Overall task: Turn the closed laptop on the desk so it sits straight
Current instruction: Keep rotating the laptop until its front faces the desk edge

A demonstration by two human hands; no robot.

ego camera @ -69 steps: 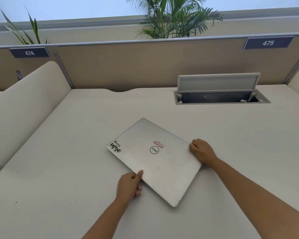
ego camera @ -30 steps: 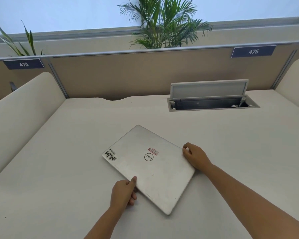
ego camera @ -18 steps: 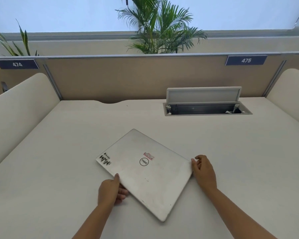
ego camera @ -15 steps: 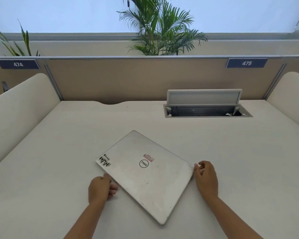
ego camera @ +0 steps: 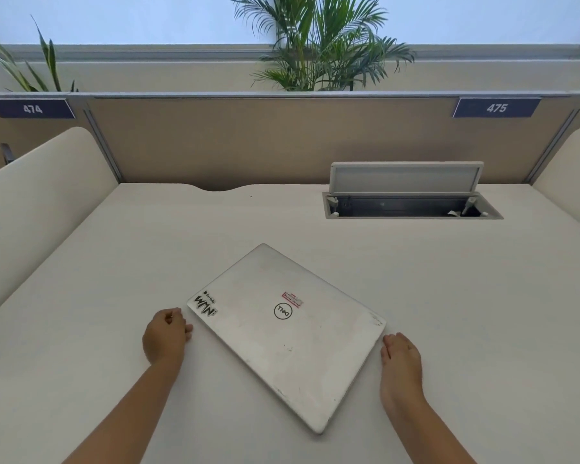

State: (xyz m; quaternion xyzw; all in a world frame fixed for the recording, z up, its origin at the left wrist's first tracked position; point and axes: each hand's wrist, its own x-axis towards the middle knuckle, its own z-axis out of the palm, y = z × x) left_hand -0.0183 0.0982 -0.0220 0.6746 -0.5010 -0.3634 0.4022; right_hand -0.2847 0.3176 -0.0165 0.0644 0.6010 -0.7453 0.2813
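Note:
A closed silver laptop (ego camera: 282, 333) with a round logo and stickers lies skewed on the white desk (ego camera: 466, 296), one corner pointing at me. My left hand (ego camera: 165, 336) rests on the desk just left of the laptop's left corner, fingers curled with nothing in them; I cannot tell whether the fingertips touch the edge. My right hand (ego camera: 401, 360) lies flat on the desk just below the laptop's right corner, fingers extended, holding nothing.
An open cable hatch (ego camera: 409, 205) with a raised lid sits in the desk at the back right. A tan partition (ego camera: 265, 139) closes the back, and cream side screens (ego camera: 37, 202) flank the desk. Plants stand behind the partition.
Both hands have come off the laptop's edges. The left slid left toward the left corner; the right dropped beside the right corner and flattened. The laptop remains skewed.

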